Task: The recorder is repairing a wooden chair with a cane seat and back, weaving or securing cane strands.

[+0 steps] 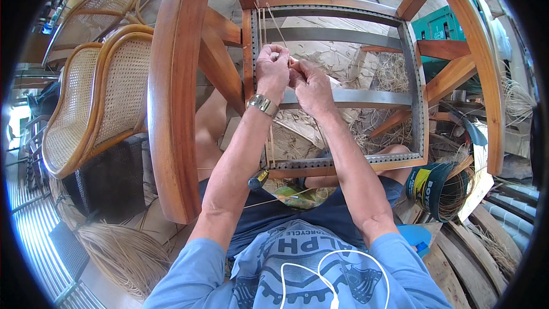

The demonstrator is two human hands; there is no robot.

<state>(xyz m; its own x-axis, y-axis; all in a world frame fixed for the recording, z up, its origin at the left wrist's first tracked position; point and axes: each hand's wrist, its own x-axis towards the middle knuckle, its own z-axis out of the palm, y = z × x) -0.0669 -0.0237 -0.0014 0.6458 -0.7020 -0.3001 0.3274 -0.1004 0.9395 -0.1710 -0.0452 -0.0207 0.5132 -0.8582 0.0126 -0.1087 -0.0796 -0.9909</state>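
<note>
A wooden chair frame [312,169] with a row of small holes along its seat edge lies in front of me. Pale cane strands [264,28] run along the left side of the seat opening. One strand [276,26] slants from the far left corner down to my fingers. Over the opening, near its left rail, my left hand [273,71] is closed in a pinch on that strand. Close beside it, my right hand [313,87] is also pinched, fingertips almost touching the left's. What lies between the right fingertips is mostly hidden; it appears to be the same strand.
A dark-handled tool [258,179] rests at the near left corner of the seat. Right of me stands a dark bucket [433,191] with coiled cane. Cane-woven chairs [97,97] and a bundle of strands [123,252] are at left, a green crate [437,31] far right.
</note>
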